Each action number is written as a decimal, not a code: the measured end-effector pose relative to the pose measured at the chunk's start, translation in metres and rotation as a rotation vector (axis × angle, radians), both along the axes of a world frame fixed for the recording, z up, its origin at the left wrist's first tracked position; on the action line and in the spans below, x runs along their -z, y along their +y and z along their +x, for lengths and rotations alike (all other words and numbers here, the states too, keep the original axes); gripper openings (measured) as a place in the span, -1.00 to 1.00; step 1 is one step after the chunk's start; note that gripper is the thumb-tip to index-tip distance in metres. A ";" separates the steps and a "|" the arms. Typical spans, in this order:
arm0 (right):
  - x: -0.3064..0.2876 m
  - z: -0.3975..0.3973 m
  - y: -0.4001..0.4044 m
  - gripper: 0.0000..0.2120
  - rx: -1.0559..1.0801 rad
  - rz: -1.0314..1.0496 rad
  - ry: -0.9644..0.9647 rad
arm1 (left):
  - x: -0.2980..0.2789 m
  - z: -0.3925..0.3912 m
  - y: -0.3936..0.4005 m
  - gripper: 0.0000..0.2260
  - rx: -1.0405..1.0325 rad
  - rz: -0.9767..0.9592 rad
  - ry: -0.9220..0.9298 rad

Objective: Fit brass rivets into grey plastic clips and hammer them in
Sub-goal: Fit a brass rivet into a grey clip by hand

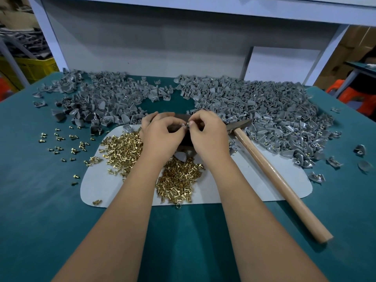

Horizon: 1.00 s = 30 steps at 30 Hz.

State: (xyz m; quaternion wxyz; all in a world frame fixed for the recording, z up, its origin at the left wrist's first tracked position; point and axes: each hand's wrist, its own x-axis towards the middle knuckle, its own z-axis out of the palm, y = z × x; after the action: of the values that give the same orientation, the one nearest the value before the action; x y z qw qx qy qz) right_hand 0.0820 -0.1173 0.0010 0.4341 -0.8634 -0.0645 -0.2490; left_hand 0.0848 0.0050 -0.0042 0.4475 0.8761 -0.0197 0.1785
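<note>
I see both hands meeting just above the far edge of the white mat (254, 180), which I take as my landmark on the teal worktop (40, 200). My left hand (162, 135) has its fingers curled and pinches a small grey clip (184, 125) at the fingertips. My right hand (207, 133) is curled too, pinching a brass rivet (188, 123) that touches the clip. On the mat, under and beside my wrists, lies a heap of brass rivets (179, 184), with loose ones scattered off the mat's left edge. The hammer (270, 171) lies across the mat's right side, head at the far edge near my right hand, wooden handle running off the near right corner. Beyond the mat, grey clips are piled to the far left (105, 98) and far right (264, 106).
</note>
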 end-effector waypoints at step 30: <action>-0.022 -0.003 0.003 -0.92 0.018 -0.545 0.042 | 0.008 0.005 0.002 -0.73 0.182 -0.377 0.012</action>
State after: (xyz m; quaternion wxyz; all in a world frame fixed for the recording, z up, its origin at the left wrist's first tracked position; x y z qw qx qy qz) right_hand 0.0785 -0.1144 0.0228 0.1845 -0.9539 -0.1127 -0.2083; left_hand 0.0894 0.0075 -0.0123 0.6180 0.7723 -0.0624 0.1329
